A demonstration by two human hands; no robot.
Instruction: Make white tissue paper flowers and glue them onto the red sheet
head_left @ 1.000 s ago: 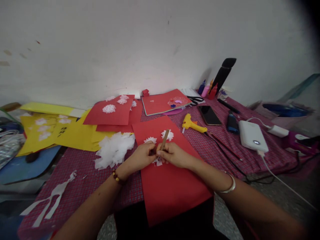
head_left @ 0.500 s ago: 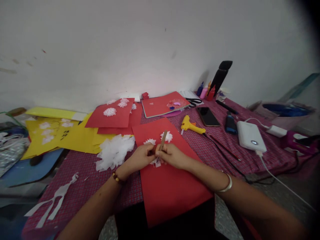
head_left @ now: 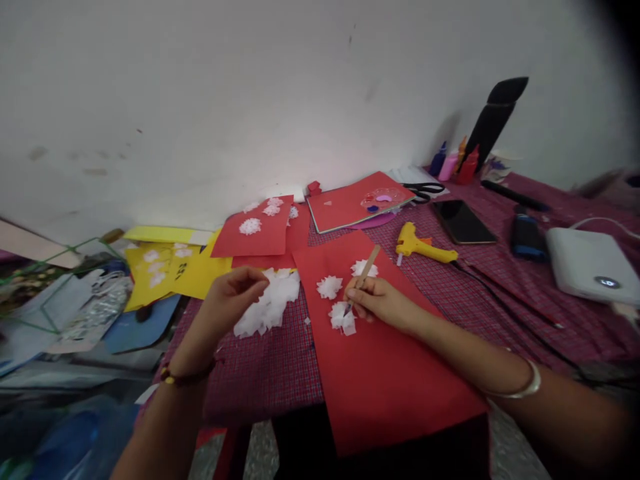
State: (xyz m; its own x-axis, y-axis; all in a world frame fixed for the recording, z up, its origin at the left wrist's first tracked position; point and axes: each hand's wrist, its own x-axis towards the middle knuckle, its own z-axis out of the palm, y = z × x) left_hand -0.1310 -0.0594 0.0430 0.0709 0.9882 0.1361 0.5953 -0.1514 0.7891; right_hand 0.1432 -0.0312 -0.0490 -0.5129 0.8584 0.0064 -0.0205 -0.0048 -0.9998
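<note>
My right hand (head_left: 377, 301) grips a thin tan wooden stick (head_left: 370, 265), held slanted like a pen. Its lower end touches the middle of a white paper flower (head_left: 343, 320) on a red sheet (head_left: 400, 380). Two more white ruffled flowers, one at the left (head_left: 329, 287) and one partly behind the stick (head_left: 361, 268), sit on the same sheet. My left hand (head_left: 233, 297) hovers beside a heap of white tissue-paper pieces (head_left: 273, 303). Its fingers are loosely curled, thumb and forefinger slightly apart, and nothing shows between them.
A yellow glue gun (head_left: 425, 247) lies right of the sheet, its cord trailing past a red pencil-like stick (head_left: 515, 293). Farther right are a phone (head_left: 463, 221) and a white power bank (head_left: 593, 263). Red cards with flowers (head_left: 230, 237) and yellow cards (head_left: 203, 273) lie back left.
My left hand has left the flower and moved left to the tissue heap. My right hand keeps the stick at the flower. The whole view has shifted, so things appear farther right.
</note>
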